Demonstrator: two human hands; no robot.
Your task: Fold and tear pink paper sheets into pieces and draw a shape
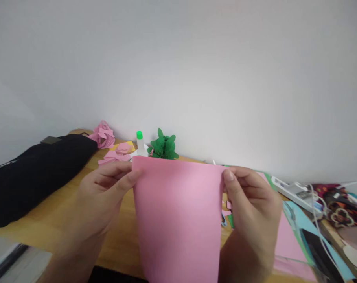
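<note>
A sheet of pink paper [178,216] hangs upright in front of me, its lower part curving toward me and running out of view. My left hand [107,192] pinches its upper left corner between thumb and fingers. At the upper right corner my right hand [251,204] grips it the same way. Behind the sheet's top edge stand a green paper figure [164,146] with pleated sides and a glue stick [140,143] with a green cap. The sheet hides the middle of the wooden table [124,236].
Pink paper scraps [115,156] and a pink paper bundle [103,134] lie at the back left, beside a black fabric item [43,169]. On the right are a white power strip [293,194], a cable, coloured sheets [290,241] and a patterned cloth item [340,208]. A wall rises behind.
</note>
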